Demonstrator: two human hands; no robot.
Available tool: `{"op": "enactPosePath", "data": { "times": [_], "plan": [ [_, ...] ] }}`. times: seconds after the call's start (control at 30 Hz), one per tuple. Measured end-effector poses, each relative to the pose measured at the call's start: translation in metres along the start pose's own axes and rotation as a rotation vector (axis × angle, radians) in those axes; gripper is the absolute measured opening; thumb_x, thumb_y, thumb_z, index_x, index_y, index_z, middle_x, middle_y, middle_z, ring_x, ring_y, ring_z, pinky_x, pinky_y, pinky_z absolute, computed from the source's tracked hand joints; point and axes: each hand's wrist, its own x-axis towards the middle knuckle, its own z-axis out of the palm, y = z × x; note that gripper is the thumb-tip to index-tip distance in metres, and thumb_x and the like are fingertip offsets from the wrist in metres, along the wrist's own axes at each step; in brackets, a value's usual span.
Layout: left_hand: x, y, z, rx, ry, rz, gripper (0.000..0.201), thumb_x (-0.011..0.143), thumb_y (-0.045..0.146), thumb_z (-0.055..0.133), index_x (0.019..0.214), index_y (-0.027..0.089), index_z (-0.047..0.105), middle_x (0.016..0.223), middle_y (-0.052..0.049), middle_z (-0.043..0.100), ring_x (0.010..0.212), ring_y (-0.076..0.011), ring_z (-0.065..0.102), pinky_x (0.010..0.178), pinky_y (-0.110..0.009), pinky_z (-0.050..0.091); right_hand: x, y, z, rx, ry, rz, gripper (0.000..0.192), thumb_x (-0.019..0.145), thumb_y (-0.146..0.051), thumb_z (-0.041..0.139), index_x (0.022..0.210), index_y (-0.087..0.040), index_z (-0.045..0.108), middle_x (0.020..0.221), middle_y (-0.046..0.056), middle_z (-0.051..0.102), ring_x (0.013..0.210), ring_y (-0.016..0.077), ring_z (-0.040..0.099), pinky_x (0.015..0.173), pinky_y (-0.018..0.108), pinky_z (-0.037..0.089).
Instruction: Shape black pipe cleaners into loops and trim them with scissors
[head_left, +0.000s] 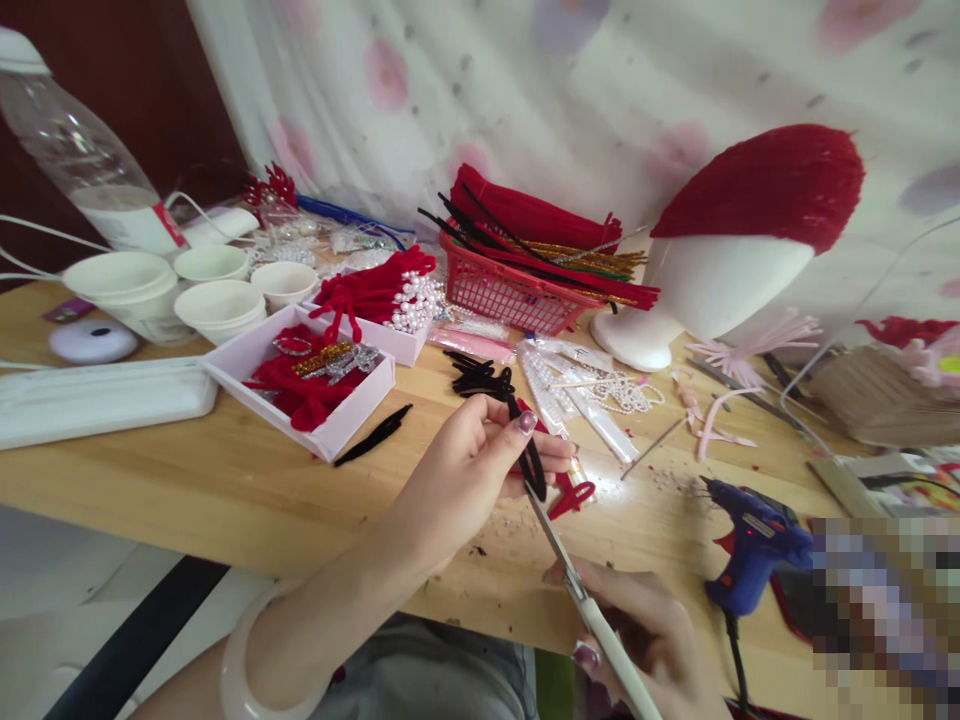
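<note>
Between the thumb and fingers of my left hand (pixel 495 445) is a bent black pipe cleaner (pixel 534 470), its loop hanging down. My right hand (pixel 645 630) grips a pair of scissors (pixel 574 585) with white handles. The scissor tips touch or nearly touch the lower end of the black loop. Just behind the left fingers, a red pipe cleaner loop (pixel 574 497) lies on the table. More black pipe cleaner pieces (pixel 480 375) sit beyond the left hand, and another black piece (pixel 373 436) rests to its left.
A white box (pixel 360 400) holds red, gold and silver pieces. Behind stand paper cups (pixel 221 305), a red basket (pixel 517 290) of pipe cleaners and a white mannequin head (pixel 697 280) with a red cap. At right, a blue glue gun (pixel 757 545) stands with its cord.
</note>
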Motion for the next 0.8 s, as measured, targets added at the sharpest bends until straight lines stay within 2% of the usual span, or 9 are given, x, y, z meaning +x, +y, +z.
{"op": "enactPosePath", "data": {
  "times": [0.23, 0.47, 0.57, 0.7, 0.8],
  "plan": [
    [-0.0018, 0.0027, 0.0005, -0.018, -0.003, -0.035, 0.011, 0.098, 0.018, 0.053, 0.088, 0.017, 0.05, 0.09, -0.013, 0.08, 0.083, -0.0207, 0.076, 0.075, -0.034, 0.059, 0.0027, 0.0041, -0.0072, -0.041, -0.13, -0.028, 0.044, 0.074, -0.051, 0.081, 0.109, -0.024, 0.08, 0.086, 0.011, 0.079, 0.06, 0.0216, 0.066, 0.056, 0.031, 0.056],
    [-0.0017, 0.0012, 0.003, -0.04, -0.013, 0.0, 0.012, 0.096, 0.02, 0.058, 0.086, 0.016, 0.052, 0.086, -0.012, 0.079, 0.082, -0.0216, 0.076, 0.075, -0.036, 0.061, -0.0002, 0.0022, -0.0015, 0.056, -0.031, -0.048, 0.036, 0.072, -0.042, 0.085, 0.104, -0.026, 0.081, 0.082, 0.006, 0.077, 0.053, 0.0154, 0.059, 0.052, 0.026, 0.052],
    [-0.0012, 0.0003, 0.0032, -0.042, -0.011, -0.002, 0.012, 0.096, 0.02, 0.057, 0.086, 0.016, 0.052, 0.085, -0.011, 0.079, 0.081, -0.0207, 0.076, 0.074, -0.034, 0.061, 0.002, -0.0021, -0.0005, 0.033, -0.039, -0.036, 0.036, 0.074, -0.047, 0.083, 0.102, -0.025, 0.083, 0.074, 0.005, 0.075, 0.05, 0.0153, 0.058, 0.048, 0.024, 0.049],
    [-0.0015, -0.0008, 0.0026, -0.046, -0.018, 0.006, 0.012, 0.097, 0.019, 0.056, 0.086, 0.015, 0.052, 0.084, -0.01, 0.079, 0.08, -0.0194, 0.076, 0.072, -0.032, 0.062, 0.0021, -0.0021, -0.0018, -0.036, -0.027, -0.051, 0.036, 0.075, -0.049, 0.083, 0.105, -0.031, 0.082, 0.079, 0.004, 0.079, 0.052, 0.0154, 0.06, 0.056, 0.026, 0.052],
    [-0.0014, -0.0003, 0.0014, -0.057, -0.018, -0.005, 0.012, 0.098, 0.018, 0.055, 0.086, 0.015, 0.051, 0.083, -0.01, 0.079, 0.078, -0.0177, 0.076, 0.071, -0.03, 0.061, -0.0022, 0.0023, -0.0031, -0.089, -0.023, -0.032, 0.039, 0.072, -0.051, 0.084, 0.105, -0.03, 0.081, 0.078, 0.005, 0.077, 0.06, 0.019, 0.064, 0.058, 0.027, 0.054]
  ]
}}
